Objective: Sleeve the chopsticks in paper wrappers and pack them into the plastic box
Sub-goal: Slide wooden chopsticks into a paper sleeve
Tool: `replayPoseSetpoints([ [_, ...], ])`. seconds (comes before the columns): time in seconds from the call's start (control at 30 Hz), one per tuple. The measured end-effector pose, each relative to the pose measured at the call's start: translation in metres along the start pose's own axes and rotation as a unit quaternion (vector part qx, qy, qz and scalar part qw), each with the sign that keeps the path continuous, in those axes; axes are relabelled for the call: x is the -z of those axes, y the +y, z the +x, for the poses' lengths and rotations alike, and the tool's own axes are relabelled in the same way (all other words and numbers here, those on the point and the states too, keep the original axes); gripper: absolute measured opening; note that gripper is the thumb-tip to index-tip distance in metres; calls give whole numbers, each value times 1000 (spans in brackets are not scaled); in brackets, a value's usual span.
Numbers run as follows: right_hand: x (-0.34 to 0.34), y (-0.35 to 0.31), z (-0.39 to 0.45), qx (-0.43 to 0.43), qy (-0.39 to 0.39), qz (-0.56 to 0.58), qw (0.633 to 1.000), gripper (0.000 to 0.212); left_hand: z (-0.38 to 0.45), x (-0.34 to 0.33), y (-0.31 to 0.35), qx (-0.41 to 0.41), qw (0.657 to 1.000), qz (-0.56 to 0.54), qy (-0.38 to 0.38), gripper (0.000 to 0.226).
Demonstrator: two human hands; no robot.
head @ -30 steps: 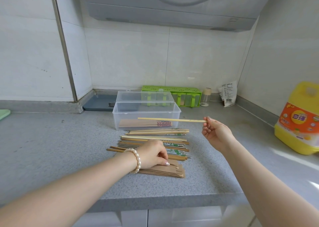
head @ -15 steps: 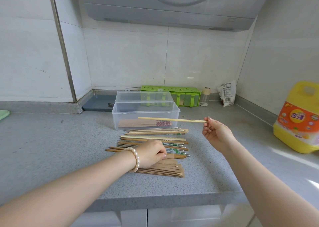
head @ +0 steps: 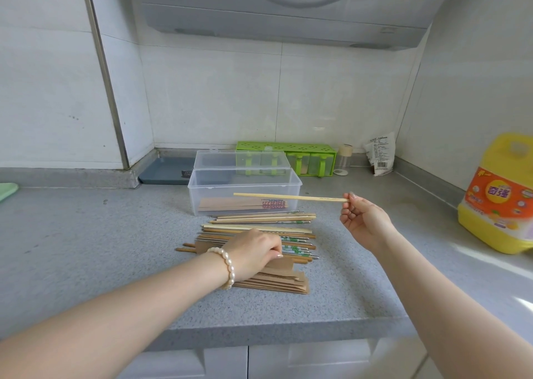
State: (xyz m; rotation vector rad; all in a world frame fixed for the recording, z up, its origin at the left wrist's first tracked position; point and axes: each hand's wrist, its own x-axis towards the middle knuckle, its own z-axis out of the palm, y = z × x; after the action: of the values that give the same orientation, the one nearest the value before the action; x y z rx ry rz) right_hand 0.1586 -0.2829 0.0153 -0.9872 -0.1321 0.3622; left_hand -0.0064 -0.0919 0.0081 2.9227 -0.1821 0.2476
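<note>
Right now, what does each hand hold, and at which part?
Right hand pinches a chopstick at its right end. Left hand pinches a paper wrapper near its top edge.

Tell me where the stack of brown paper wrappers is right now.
In the head view the brown paper wrappers lie near the counter's front edge, just in front of the loose chopsticks, partly under the left hand.

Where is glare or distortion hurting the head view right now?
Head view: wide-angle bending bows the wall edges and range hood; bright sun patches wash out the countertop at right, near the slightly soft yellow bottle; the chopstick in the right hand stays sharp.
</note>
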Motion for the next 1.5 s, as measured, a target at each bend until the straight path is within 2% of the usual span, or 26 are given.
replayPoseSetpoints([
  [0.1,-1,1,0,0,4,-1,1000,18,-2,1,-1,8,1000,19,11,21],
  [0.23,-4,2,-1,-1,4,2,1000,18,0,4,-1,17,998,-53,15,17],
  [0.4,-6,2,-3,-5,8,14,1000,19,6,12,-3,84,984,-134,79,21],
  [0.57,-5,1,-1,-6,18,34,999,19,8,15,-6,124,975,-169,73,12],
  [0.77,3,-3,3,-5,44,66,997,23,9,40,-22,169,946,-251,118,2],
  [0.93,4,-9,2,-9,45,81,996,25,3,64,-26,172,913,-353,113,10],
  [1.07,2,-11,2,-6,43,81,996,26,-1,68,-28,167,874,-448,88,5],
  [1.2,0,-11,1,-3,30,75,997,25,-5,67,-31,152,883,-442,44,8],
  [1.37,-2,-13,-2,6,16,63,998,24,-7,67,-31,163,878,-449,31,18],
  [1.5,-4,-14,-4,15,3,48,999,25,-9,67,-32,153,901,-406,17,11],
])
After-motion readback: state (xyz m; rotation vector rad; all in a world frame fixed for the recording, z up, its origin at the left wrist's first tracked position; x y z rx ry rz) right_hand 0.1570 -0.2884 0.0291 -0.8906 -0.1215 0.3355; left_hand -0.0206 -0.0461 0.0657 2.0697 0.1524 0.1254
